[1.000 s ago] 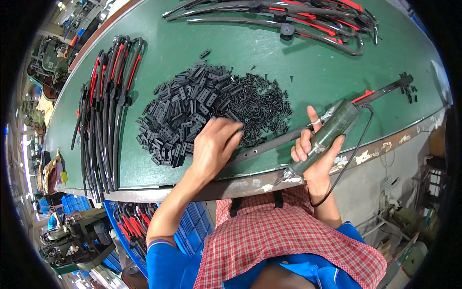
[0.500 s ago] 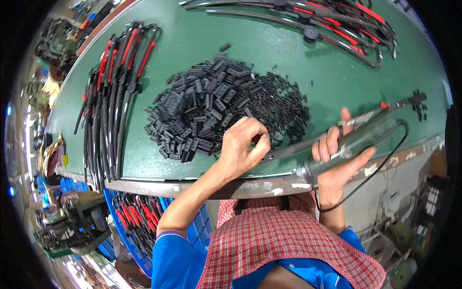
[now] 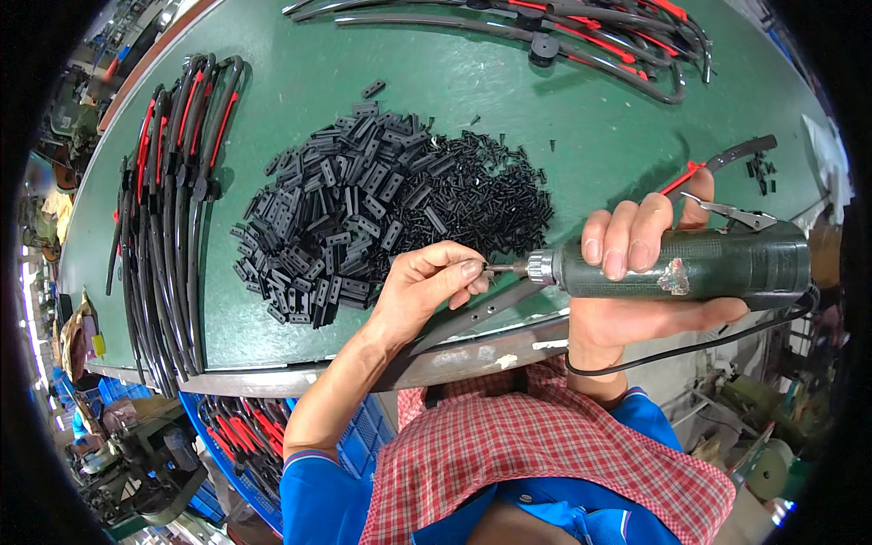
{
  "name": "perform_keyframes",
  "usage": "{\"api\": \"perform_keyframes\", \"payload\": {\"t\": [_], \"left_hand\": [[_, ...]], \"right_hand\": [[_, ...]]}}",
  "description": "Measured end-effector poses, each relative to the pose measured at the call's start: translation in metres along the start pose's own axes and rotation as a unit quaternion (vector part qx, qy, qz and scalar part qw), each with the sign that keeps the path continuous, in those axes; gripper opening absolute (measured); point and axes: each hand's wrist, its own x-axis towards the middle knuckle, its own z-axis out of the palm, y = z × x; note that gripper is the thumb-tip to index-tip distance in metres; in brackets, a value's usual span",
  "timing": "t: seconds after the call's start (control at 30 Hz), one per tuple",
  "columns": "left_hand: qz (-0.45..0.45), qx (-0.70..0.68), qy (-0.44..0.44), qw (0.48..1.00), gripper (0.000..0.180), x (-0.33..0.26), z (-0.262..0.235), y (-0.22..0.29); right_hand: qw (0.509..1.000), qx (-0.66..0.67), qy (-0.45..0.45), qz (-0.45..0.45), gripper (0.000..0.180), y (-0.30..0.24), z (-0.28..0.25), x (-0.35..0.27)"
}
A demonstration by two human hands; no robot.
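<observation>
My right hand [image 3: 610,320] is wrapped round a dark green electric screwdriver [image 3: 727,259], which lies nearly level with its bit to the left. At the tip of the bit, my left hand [image 3: 420,286] pinches a small dark screw [image 3: 490,268], partly covered by the fingers. Beneath both hands a dark bar with small holes [image 3: 476,313] runs along the near table edge. Beyond the left hand lies a heap of black screws [image 3: 500,186]. It merges on the left with a heap of black two-holed blocks [image 3: 336,195].
Bundles of black and red tube frames lie on the green table [image 3: 272,73]: one bundle [image 3: 173,218] at the left, another [image 3: 581,36] at the far side. A blue crate [image 3: 363,443] with similar parts stands below the table edge. The screwdriver's black cord [image 3: 690,352] loops by my right wrist.
The screwdriver has swung level and moved so its bit meets my left fingertips. My left hand has come away from the screw heap toward the bit. The whole view has shifted slightly.
</observation>
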Motion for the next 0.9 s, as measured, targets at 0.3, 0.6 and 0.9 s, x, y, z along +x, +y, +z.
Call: {"api": "perform_keyframes", "payload": {"t": [0.3, 0.6, 0.9], "left_hand": [[-0.017, 0.041, -0.04, 0.998, 0.014, -0.004, -0.002, 0.005], [0.164, 0.631, 0.02, 0.758, 0.043, -0.073, -0.003, -0.011], [0.216, 0.637, 0.059, 0.737, 0.038, -0.066, -0.022, -0.025]], "right_hand": [[0.993, 0.052, 0.1, 0.047, 0.075, 0.003, -0.014, 0.004], [0.962, 0.081, 0.246, 0.089, 0.075, -0.007, -0.05, -0.015], [0.957, 0.027, 0.257, 0.132, 0.074, -0.003, -0.055, -0.041]]}}
